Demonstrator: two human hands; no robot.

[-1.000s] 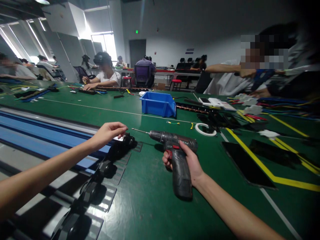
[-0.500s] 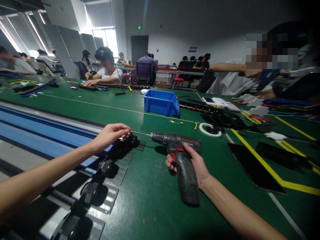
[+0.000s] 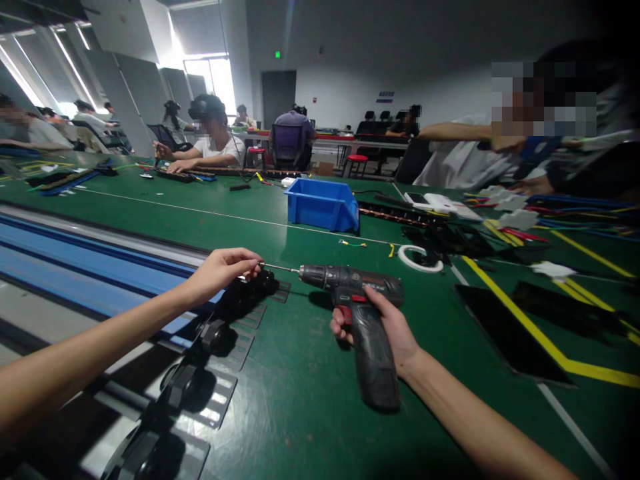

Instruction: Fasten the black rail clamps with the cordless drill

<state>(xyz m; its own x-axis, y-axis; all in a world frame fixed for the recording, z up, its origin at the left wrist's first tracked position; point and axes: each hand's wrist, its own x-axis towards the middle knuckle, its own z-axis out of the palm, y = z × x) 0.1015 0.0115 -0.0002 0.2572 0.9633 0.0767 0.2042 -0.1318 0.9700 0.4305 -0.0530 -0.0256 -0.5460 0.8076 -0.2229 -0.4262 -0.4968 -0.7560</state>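
Black drill (image 3: 374, 347) in right fingers (image 3: 339, 325), bit (image 3: 281, 267) pinched by left fingers (image 3: 246, 255).

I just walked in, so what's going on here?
A person's right hand holds a black power drill over the green table, its thin metal bit pointing left. The left hand pinches at the bit's far tip; any small piece there is too small to make out. Black fittings stand in a row near that hand, beside blue strips. A blue bin stands beyond the drill, with other people around the room.
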